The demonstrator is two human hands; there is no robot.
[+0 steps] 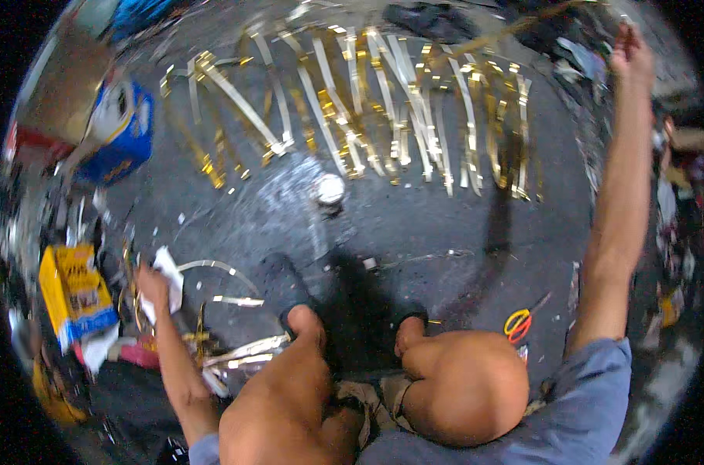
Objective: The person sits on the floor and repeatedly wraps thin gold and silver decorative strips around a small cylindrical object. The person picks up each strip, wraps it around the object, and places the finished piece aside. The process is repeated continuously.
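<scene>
My right hand (pixel 633 53) is stretched out to the far right, its fingers closed on the end of a gold strip (pixel 526 25). That strip runs leftward through the air, above the far end of a row of strips. My left hand (pixel 152 285) is low on the left, over a white sheet (pixel 169 288) and some curled strips (pixel 212 265); its fingers are smeared, so I cannot make out their grip. Many shiny gold and silver-white strips (pixel 321 101) lie roughly side by side on the dark ground ahead of my feet.
A round white-topped object (pixel 330 188) stands nearer than the strips. Scissors with yellow and orange handles (pixel 517 325) lie by my right knee. At left are a yellow box (pixel 77 291) and a blue container (pixel 123 143). More strips (pixel 247 353) lie beside my left leg; litter lines the right edge.
</scene>
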